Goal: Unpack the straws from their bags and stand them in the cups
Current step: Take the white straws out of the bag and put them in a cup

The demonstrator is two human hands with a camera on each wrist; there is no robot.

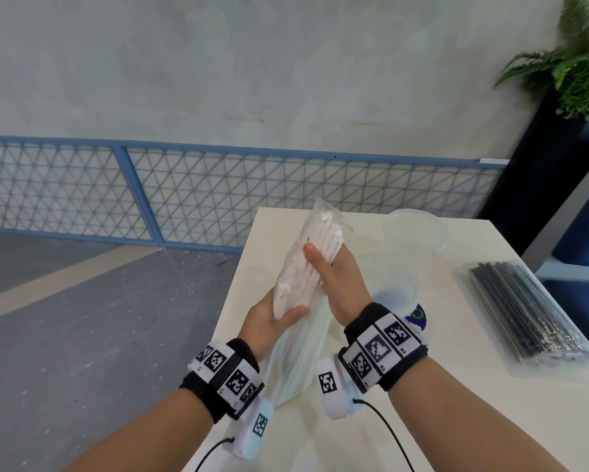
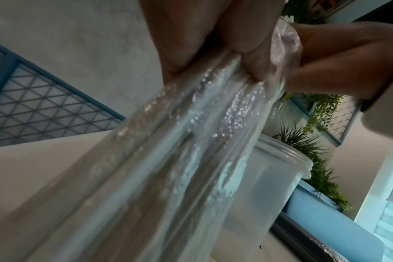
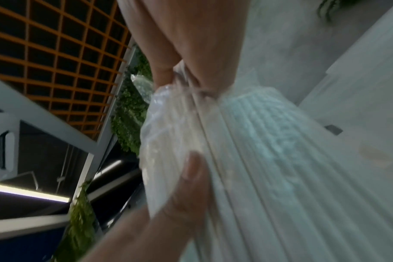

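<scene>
A clear bag of white straws (image 1: 303, 267) stands nearly upright over the white table (image 1: 456, 403), its bottom on the tabletop. My left hand (image 1: 272, 318) grips its lower middle from the left, thumb across the front. My right hand (image 1: 334, 281) grips it higher up from the right, thumb on the front. In the left wrist view the bag of white straws (image 2: 191, 159) runs down from my left fingers (image 2: 247, 58). In the right wrist view the bag of white straws (image 3: 247, 159) fills the middle. Two clear plastic cups (image 1: 415, 229) stand behind my right hand.
A sealed bag of black straws (image 1: 528, 308) lies at the table's right side. A blue-green sticker (image 1: 417, 316) shows beside my right wrist. The table's left edge drops to a grey floor. A blue mesh fence and a potted plant (image 1: 572, 63) stand beyond.
</scene>
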